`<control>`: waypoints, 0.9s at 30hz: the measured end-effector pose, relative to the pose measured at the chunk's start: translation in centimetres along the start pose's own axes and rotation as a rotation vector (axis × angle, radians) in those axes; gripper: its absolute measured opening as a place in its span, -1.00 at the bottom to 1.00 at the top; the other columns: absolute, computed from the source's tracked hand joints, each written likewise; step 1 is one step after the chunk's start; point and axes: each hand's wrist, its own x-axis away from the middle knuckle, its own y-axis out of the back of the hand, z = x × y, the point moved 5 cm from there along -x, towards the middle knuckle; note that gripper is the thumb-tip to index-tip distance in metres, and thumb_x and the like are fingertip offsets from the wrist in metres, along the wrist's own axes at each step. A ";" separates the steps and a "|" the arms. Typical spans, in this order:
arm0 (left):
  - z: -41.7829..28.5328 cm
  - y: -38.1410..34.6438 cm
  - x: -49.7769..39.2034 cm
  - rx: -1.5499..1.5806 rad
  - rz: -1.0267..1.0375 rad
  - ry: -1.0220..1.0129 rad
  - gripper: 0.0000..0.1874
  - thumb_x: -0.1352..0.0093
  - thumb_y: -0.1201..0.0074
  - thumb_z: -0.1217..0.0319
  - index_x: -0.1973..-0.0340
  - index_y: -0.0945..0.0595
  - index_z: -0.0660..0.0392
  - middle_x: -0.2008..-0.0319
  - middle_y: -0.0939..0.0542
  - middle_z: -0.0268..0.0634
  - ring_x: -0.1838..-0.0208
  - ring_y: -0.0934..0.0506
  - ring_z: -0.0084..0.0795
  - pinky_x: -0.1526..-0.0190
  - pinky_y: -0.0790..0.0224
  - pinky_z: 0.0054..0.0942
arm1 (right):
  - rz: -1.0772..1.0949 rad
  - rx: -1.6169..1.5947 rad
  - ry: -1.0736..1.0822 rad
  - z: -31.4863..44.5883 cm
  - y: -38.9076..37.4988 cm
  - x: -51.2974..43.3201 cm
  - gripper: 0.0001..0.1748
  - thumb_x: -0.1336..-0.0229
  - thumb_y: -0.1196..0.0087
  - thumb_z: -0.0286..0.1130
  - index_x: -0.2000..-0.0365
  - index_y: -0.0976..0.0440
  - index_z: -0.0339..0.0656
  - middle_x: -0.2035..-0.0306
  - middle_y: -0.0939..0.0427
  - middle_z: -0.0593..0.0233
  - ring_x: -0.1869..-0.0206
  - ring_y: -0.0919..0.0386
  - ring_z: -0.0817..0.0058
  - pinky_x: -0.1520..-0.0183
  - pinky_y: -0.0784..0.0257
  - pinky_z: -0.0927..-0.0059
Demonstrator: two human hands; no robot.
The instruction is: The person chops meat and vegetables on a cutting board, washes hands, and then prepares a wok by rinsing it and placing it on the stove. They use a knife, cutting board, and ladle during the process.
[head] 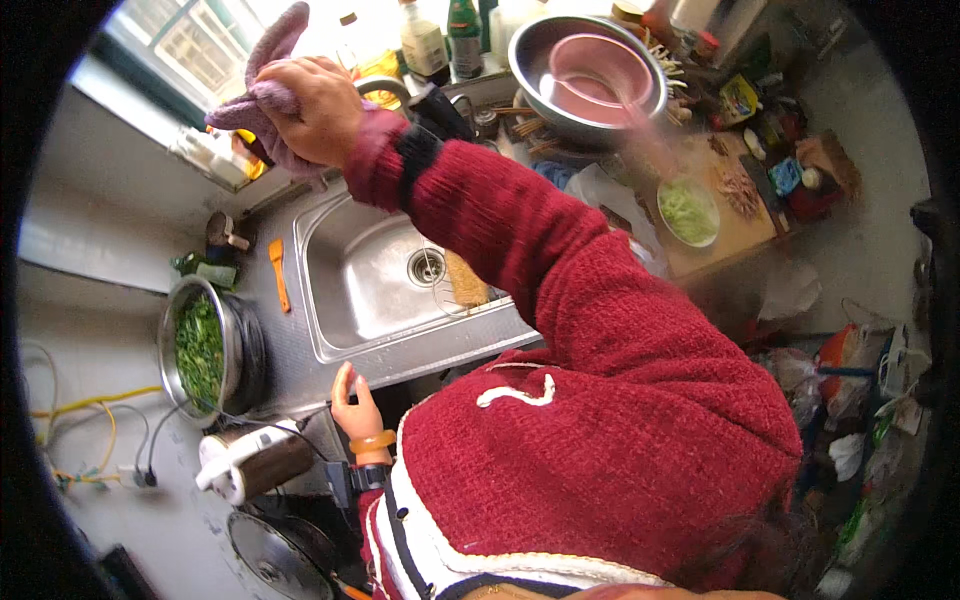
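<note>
My right hand (pixel 319 112) is raised at the far left of the window sill, fingers closed around a bunched purple cloth (pixel 279 46) that sticks out on several sides. Its red sleeve crosses above the stainless steel sink (pixel 375 262) and hides part of the basin. Low by the counter's front edge is my left hand (pixel 356 409), empty with fingers apart and an amber-coloured bangle (pixel 373 442) at the wrist. Inside the sink are a drain strainer (pixel 427 267) and a yellowish-brown sponge-like pad (pixel 466 281), partly covered by the sleeve.
An orange brush (pixel 279 276) and a metal bowl of chopped greens (pixel 198 349) sit left of the sink. At right, a cutting board (pixel 739 176) bears a bowl of shredded green vegetable (pixel 688 211). A steel basin (pixel 525 56) with a pink basket (pixel 600 71) stands behind. Bottles (pixel 465 41) line the sill.
</note>
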 end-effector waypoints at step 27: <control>3.2 -2.0 1.4 0.221 0.243 0.100 -0.77 -0.29 0.03 0.58 0.14 -0.54 0.32 0.18 -0.57 -0.18 0.13 -0.53 -0.46 0.02 -0.34 -0.52 | 0.425 0.607 -0.061 -4.4 0.8 5.1 -0.39 0.19 -0.06 -0.40 -0.02 -0.31 -0.12 -0.04 -0.32 0.08 -0.16 -0.21 0.16 -0.19 -0.09 0.16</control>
